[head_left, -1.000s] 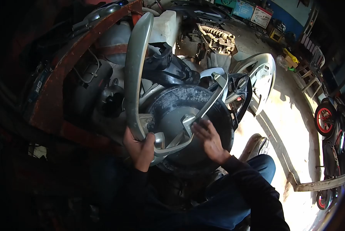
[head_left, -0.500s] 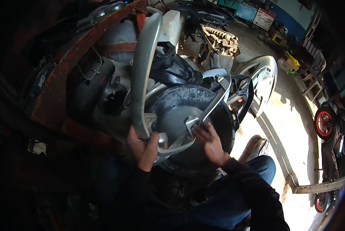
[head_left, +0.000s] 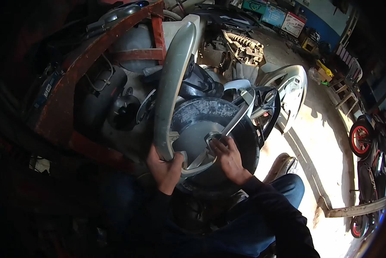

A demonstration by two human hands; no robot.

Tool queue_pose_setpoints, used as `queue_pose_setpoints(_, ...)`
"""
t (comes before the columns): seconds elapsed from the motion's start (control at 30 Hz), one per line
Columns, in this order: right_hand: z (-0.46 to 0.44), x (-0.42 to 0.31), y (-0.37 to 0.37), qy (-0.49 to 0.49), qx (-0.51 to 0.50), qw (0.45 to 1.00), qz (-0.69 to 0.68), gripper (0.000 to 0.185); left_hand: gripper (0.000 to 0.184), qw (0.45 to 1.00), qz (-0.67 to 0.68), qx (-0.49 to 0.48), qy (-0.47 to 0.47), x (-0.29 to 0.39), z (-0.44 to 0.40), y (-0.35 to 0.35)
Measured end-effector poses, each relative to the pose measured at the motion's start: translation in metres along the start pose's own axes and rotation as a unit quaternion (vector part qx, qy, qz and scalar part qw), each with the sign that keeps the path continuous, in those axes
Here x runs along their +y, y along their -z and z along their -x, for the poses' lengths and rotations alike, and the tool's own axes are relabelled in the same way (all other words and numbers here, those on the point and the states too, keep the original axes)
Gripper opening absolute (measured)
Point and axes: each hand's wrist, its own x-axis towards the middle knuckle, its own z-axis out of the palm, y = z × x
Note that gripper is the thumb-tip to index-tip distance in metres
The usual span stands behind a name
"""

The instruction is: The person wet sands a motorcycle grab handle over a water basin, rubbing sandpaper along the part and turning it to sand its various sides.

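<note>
A curved silver-grey motorcycle part [head_left: 169,94] is held above a round black basin [head_left: 201,105], with one long arm rising on the left and a thinner arm reaching up to the right. My left hand [head_left: 165,170] is wrapped round its lower left bend, thumb on top. The fingers of my right hand [head_left: 228,159] lie spread against the part's inner bracket near the middle. The basin appears to hold greyish liquid [head_left: 193,131]. Dark plastic pieces [head_left: 201,81] rest just behind the basin.
A reddish-brown frame [head_left: 59,105] spans the left side, over a dark tank [head_left: 99,99]. Beyond the basin are a silver fairing piece [head_left: 298,86] and a coil-spring shock absorber [head_left: 247,41]. A motorcycle with red wheels [head_left: 360,138] stands far right.
The silver part has shifted to the right and tilted rightward at its top, my left hand moving with it. My right hand has come slightly left, its fingers now against the bracket.
</note>
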Motion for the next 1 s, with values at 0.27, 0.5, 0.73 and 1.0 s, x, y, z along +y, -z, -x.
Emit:
queue_pose_setpoints(0.27,-0.003,0.010,-0.001,-0.015,-0.015,1.000,-0.005,0.048,0.042,0.999,0.005,0.035,-0.042,-0.009,0.000,-0.006)
queue_pose_setpoints(0.5,0.000,0.017,0.008,-0.001,-0.034,0.999,0.011,0.050,0.043,0.999,0.004,0.047,-0.019,-0.014,-0.008,0.006)
queue_pose_setpoints(0.73,0.004,0.020,0.011,0.014,-0.036,0.998,0.044,0.050,0.043,0.999,-0.001,0.036,-0.013,-0.010,-0.007,0.012)
queue_pose_setpoints(1.0,0.012,0.007,0.012,0.036,-0.033,0.999,0.022,0.047,0.042,0.999,-0.001,0.035,0.004,-0.008,-0.008,0.006)
